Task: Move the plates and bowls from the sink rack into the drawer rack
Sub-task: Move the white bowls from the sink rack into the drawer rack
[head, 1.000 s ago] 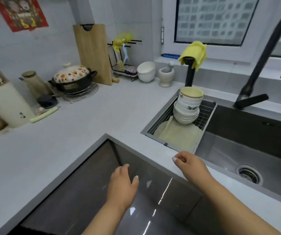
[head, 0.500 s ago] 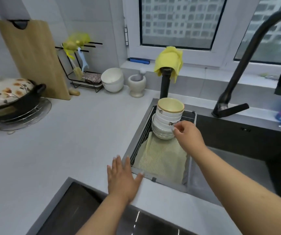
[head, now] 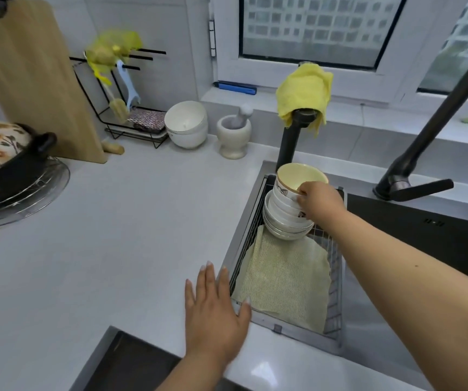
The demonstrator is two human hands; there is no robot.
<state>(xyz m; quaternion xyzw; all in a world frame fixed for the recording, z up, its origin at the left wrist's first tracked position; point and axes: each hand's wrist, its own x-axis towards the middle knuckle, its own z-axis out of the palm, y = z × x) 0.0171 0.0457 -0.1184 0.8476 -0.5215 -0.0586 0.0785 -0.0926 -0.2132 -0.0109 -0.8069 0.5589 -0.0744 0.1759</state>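
A stack of white bowls [head: 282, 218] stands at the far end of the wire sink rack [head: 336, 280]. The top bowl [head: 295, 177] has a cream inside and a patterned side. My right hand [head: 319, 203] reaches over the sink and grips the near rim of that top bowl, thumb inside. My left hand [head: 216, 309] hovers flat, fingers spread, over the counter's edge beside the rack's near left corner. A beige cloth [head: 283, 280] lies in the rack in front of the stack. The drawer rack is not in view.
A black tap [head: 413, 170] rises right of the rack; a short black spout with a yellow cloth [head: 303, 91] stands just behind the bowls. On the counter stand a white bowl [head: 186, 124], a mortar [head: 233, 135], a cutting board [head: 32, 77] and a black pot [head: 4, 156]. A dark cooktop [head: 131, 365] lies at the bottom.
My right hand has reached from the counter's edge across the rack and closed on the top bowl's rim. The left hand moved forward off the cooktop. The camera has swung toward the sink.
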